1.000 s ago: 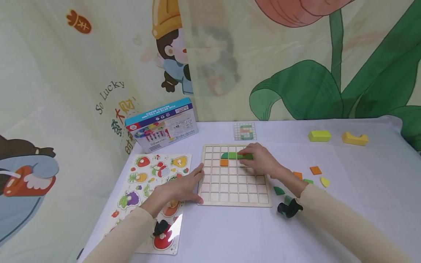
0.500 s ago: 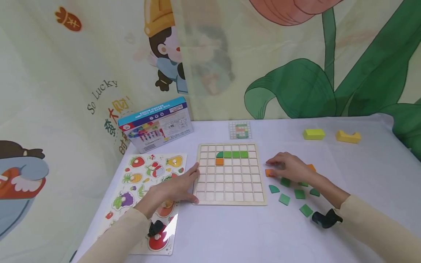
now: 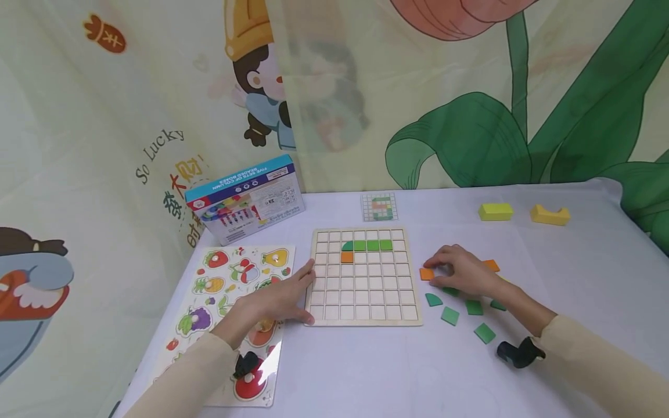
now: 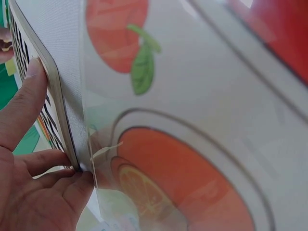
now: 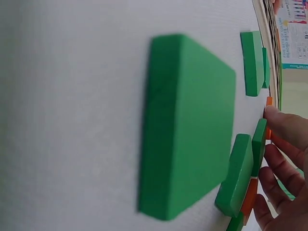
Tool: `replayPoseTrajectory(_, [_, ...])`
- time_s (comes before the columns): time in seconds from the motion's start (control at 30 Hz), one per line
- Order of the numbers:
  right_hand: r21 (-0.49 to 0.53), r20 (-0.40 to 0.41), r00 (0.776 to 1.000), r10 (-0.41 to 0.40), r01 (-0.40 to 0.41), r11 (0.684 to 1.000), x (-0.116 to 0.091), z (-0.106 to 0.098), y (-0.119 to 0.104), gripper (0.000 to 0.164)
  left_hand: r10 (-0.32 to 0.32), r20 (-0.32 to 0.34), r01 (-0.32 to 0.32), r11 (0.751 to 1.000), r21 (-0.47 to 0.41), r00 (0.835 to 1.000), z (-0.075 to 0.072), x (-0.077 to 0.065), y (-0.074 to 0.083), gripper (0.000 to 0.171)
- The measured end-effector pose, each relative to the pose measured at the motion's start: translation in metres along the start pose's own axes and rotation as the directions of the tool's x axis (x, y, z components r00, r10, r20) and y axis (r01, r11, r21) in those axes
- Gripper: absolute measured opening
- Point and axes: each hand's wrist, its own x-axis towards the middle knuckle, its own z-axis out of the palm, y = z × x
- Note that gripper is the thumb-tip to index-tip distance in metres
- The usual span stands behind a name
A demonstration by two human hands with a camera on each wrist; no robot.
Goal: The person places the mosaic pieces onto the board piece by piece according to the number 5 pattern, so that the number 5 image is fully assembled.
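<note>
My left hand (image 3: 279, 299) rests against the left edge of the wooden grid board (image 3: 363, 323), its thumb and fingers spread along that edge. In the board's upper rows lie a dark green quarter-round tile (image 3: 348, 246), several light green squares (image 3: 373, 245) and an orange square (image 3: 347, 256). Right of the board, my right hand (image 3: 462, 273) has thumb and fingertip at opposite sides of another orange square tile (image 3: 425, 274), pinching it on the table. The right wrist view shows the thumb (image 5: 284, 120) against that orange tile, with green tiles close by.
Loose green tiles (image 3: 450, 316) and an orange tile (image 3: 492, 265) lie around the right hand. A small pattern card (image 3: 379, 207) is behind the board. Two yellow blocks (image 3: 496, 212) stand far right. A fruit picture sheet (image 3: 277, 348) and a box (image 3: 245, 203) are left.
My right hand has left the green row on the board and moved right to the loose tiles, where it now pinches an orange square. The left hand stays at the board's edge.
</note>
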Motion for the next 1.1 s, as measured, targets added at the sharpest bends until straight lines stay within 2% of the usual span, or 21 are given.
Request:
replayPoseTrajectory(0.43, [0.009,-0.010,0.999,0.030,-0.030,1.000,0.003,0.000,-0.003,0.030,0.004,-0.006,-0.004,1.000,-0.005,1.000,0.000,0.000,0.000,0.095])
replayPoseTrajectory(0.63, [0.030,-0.044,0.999,-0.021,0.023,0.999,0.012,-0.001,-0.012,0.028,0.003,-0.005,-0.004,1.000,-0.006,1.000,0.000,0.000,-0.001,0.095])
replayPoseTrajectory(0.77, [0.036,-0.058,0.996,-0.067,0.069,0.997,0.026,0.006,-0.028,0.028,-0.002,-0.004,0.002,1.000,-0.006,1.000,0.000,0.001,-0.001,0.095])
replayPoseTrajectory(0.97, [0.064,-0.070,0.988,-0.136,0.141,0.988,0.045,0.026,-0.065,0.026,0.003,-0.006,-0.004,1.000,-0.009,1.000,0.000,0.001,-0.001,0.095])
replayPoseTrajectory(1.1, [0.022,-0.111,0.973,-0.201,0.205,0.979,0.056,0.042,-0.090,0.023,0.000,-0.004,0.000,1.000,-0.009,1.000,0.001,0.001,-0.001,0.096])
